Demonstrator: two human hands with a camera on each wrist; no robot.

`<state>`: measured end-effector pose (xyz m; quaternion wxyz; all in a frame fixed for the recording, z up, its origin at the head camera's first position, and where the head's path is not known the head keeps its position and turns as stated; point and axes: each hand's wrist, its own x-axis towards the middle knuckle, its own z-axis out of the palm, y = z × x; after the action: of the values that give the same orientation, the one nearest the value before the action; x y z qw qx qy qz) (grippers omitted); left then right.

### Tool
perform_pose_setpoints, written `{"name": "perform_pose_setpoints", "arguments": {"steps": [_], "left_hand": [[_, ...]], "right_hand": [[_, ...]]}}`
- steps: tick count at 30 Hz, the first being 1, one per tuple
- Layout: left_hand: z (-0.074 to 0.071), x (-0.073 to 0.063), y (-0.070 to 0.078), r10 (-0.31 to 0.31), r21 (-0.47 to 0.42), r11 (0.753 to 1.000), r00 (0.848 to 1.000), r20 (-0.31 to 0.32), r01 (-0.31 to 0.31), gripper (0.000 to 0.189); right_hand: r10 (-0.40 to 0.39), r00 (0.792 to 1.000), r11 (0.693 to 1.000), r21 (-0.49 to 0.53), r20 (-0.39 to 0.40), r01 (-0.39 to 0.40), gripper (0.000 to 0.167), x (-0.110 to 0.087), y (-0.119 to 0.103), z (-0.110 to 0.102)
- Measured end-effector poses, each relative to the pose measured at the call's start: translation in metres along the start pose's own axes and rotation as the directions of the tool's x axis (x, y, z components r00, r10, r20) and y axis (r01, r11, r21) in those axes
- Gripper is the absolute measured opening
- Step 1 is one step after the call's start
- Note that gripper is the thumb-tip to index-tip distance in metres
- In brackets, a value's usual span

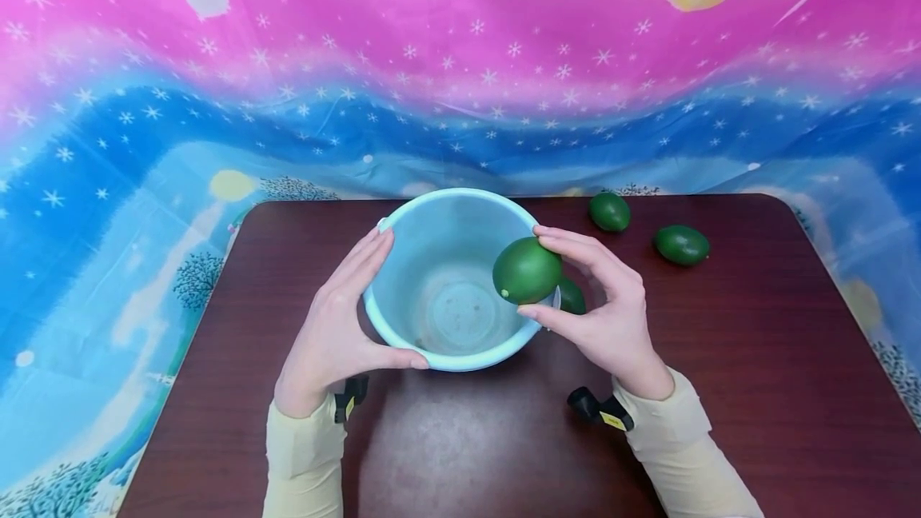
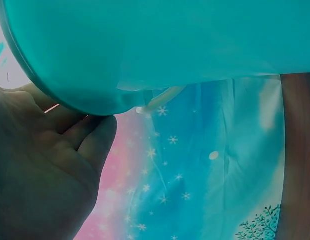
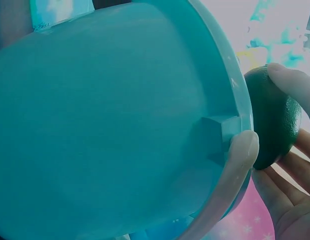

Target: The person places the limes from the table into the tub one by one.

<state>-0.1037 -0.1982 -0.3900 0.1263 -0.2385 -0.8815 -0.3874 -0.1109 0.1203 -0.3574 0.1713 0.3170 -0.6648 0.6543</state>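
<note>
A light blue bucket (image 1: 460,360) stands on the table, its inside showing bare down to the bottom. My left hand (image 1: 336,322) holds its left rim, thumb along the front edge and fingers at the side; in the left wrist view the fingertips meet the rim. Over the bucket's right rim, my right hand (image 1: 608,310) pinches a smooth green oval fruit (image 1: 528,270) between thumb and fingers. The right wrist view shows that fruit (image 3: 272,117) just past the rim, near the pale handle (image 3: 230,180). Another green fruit (image 1: 572,296) is partly hidden behind the right hand.
Two more green fruits, one at the back (image 1: 610,212) and one farther right (image 1: 681,245), lie on the dark red-brown table (image 1: 460,454). A pink and blue patterned cloth (image 1: 460,78) hangs behind the table and along its sides.
</note>
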Motion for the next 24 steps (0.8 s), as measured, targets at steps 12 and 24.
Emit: {"name": "perform_pose_setpoints", "arguments": {"steps": [12, 24], "left_hand": [[0.0000, -0.0014, 0.0064, 0.053, 0.001, 0.999, 0.999, 0.002, -0.053, 0.121], [0.0014, -0.0001, 0.0033, 0.061, 0.012, 0.998, 0.998, -0.003, -0.061, 0.124]], "right_hand": [[-0.005, 1.000, 0.998, -0.057, 0.018, 0.006, 0.072, 0.0003, -0.0004, 0.0015], [0.010, 0.999, 0.985, -0.170, 0.044, -0.002, 0.070, 0.0009, -0.0017, 0.0069]]}}
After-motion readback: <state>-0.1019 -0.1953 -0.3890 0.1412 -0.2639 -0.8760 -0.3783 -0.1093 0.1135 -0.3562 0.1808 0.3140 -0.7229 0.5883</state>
